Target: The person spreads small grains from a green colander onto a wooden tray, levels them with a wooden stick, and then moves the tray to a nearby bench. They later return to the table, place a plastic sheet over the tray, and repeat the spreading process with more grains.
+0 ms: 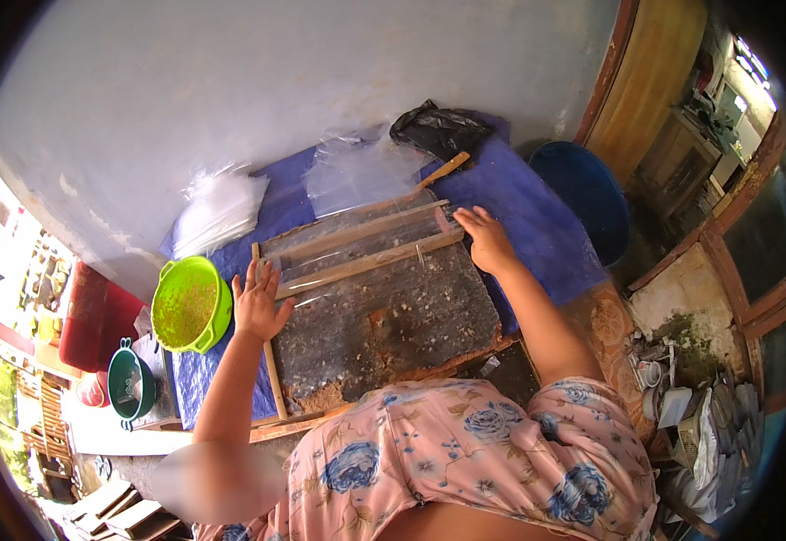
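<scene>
A rectangular wooden frame [372,262] lies across the upper part of a dark, worn board [393,324], with clear plastic film under or within it. My left hand [257,297], fingers spread, rests at the frame's left end. At its right end is my right hand [484,237], fingers extended, touching or just beside the corner. Neither hand is closed around anything. A wooden-handled tool [444,169] lies behind the frame, its far part unclear. A lime-green colander [213,324] with yellowish grains stands left of my left hand.
Stacks of clear plastic sheets [220,209] and a crumpled black plastic bag [437,132] lie on the blue tarp [535,209] by the wall. A dark green strainer [129,392] stands at the left. A large blue tub [585,203] is at the right.
</scene>
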`<state>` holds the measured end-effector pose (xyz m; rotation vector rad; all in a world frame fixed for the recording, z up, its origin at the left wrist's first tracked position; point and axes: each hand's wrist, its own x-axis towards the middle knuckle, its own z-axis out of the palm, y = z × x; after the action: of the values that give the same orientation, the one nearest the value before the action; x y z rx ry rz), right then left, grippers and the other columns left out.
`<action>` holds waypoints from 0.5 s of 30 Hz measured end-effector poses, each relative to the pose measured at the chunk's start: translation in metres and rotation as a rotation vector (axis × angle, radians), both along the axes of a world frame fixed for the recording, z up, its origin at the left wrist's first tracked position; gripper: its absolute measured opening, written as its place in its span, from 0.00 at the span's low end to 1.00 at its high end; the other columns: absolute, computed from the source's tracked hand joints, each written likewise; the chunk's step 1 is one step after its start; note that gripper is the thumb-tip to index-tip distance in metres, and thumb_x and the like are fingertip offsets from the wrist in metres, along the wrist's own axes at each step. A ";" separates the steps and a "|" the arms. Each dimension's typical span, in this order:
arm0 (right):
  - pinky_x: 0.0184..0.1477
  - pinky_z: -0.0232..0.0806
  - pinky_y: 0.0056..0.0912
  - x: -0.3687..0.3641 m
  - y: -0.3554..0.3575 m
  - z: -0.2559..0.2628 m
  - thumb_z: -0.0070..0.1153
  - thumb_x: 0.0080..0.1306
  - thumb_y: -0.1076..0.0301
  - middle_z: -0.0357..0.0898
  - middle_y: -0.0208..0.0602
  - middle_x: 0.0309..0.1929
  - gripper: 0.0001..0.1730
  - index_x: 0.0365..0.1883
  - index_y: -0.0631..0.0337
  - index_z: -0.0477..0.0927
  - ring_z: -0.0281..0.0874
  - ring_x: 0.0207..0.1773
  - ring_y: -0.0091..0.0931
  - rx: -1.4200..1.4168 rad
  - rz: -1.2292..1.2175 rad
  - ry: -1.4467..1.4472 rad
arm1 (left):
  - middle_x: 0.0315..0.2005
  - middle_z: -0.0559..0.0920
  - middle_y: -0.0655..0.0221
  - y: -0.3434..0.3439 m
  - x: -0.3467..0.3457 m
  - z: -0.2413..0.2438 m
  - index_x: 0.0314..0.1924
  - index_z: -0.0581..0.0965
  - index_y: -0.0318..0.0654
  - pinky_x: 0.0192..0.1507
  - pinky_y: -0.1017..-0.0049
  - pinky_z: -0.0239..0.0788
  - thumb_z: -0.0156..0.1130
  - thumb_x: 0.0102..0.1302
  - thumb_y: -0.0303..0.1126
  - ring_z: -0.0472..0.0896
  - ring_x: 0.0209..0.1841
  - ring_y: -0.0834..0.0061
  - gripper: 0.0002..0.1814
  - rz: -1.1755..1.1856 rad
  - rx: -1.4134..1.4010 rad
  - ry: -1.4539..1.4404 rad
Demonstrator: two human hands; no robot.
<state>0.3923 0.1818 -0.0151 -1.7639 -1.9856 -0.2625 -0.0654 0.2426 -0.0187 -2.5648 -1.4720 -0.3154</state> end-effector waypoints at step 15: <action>0.67 0.53 0.47 -0.007 0.034 0.028 0.41 0.67 0.68 0.65 0.18 0.67 0.21 0.57 0.42 0.76 0.55 0.70 0.31 -0.351 0.107 -0.318 | 0.62 0.70 0.71 0.039 -0.021 0.023 0.60 0.73 0.44 0.68 0.44 0.38 0.54 0.56 0.58 0.52 0.72 0.57 0.36 -0.208 -0.096 0.180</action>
<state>0.3849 0.2157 0.0130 -1.9108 -2.4702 -0.1747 -0.0866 0.2818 0.0039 -2.7443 -1.1891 -0.0377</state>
